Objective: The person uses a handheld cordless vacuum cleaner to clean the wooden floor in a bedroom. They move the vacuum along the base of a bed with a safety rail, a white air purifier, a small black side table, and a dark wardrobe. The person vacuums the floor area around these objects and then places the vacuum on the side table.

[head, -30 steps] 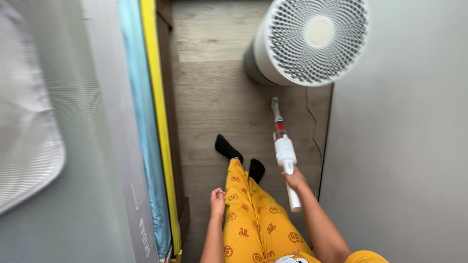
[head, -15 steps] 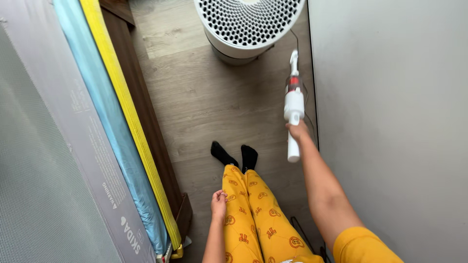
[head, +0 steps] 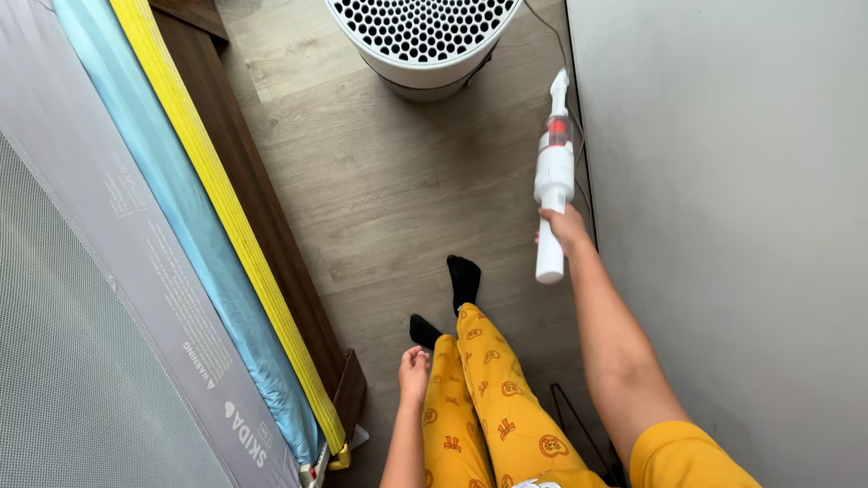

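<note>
While the right hand (head: 562, 226) wraps tight around the white handheld vacuum (head: 552, 176), left hand (head: 414, 370) loosely curled, empty

Bed frame (head: 262, 235) runs along left; wall (head: 723, 226) at right — floor strip (head: 389, 199) betw. them. Fan (head: 420, 36) stands ahead; handheld vacuum (head: 552, 181) in right hand (head: 565, 226), near wall — left hand (head: 414, 370) beside leg.

A round white fan (head: 423, 36) with a perforated grille is seen on the wood floor (head: 380, 199); a dark wooden bed frame (head: 262, 226), edged by yellow (head: 217, 208) and blue (head: 172, 208) strips, is set left, a grey wall (head: 723, 181) right
</note>
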